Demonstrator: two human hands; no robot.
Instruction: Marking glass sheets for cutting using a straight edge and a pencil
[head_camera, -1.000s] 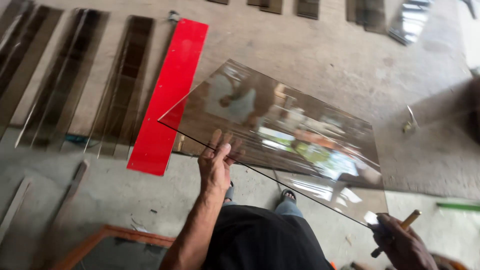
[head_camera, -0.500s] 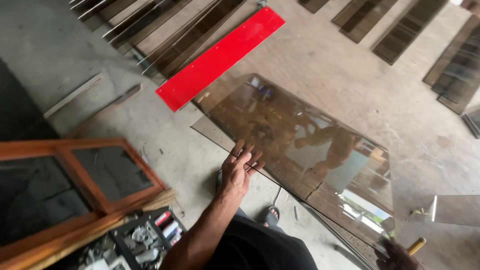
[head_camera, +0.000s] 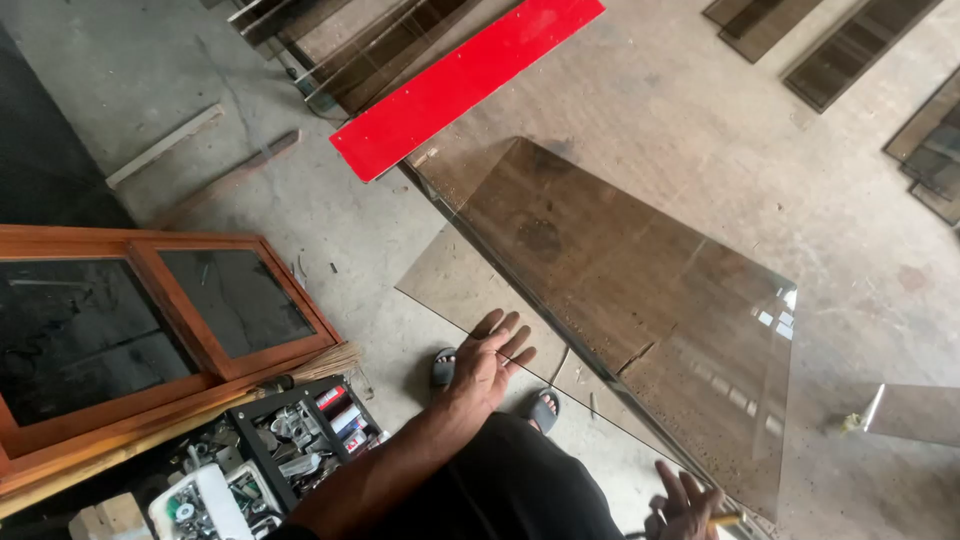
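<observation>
A large brown-tinted glass sheet stands tilted over the concrete floor, its near edge running from the red board down to my right hand. My left hand hovers to the left of that edge with fingers spread, apart from the glass and holding nothing. Beneath it a paler flat sheet lies on the floor. At the bottom edge of the view, my right hand is at the glass's near corner, with a small wooden-handled tool in it.
A long red board lies beyond the glass. A wooden-framed window and a black tray of hardware are at the left. Dark glass strips line the top; a small glass piece lies at the right. My sandalled feet stand below.
My left hand, which was against the glass's near edge, has come off it and spread open. The view has swung left and down, bringing the wooden window fully in.
</observation>
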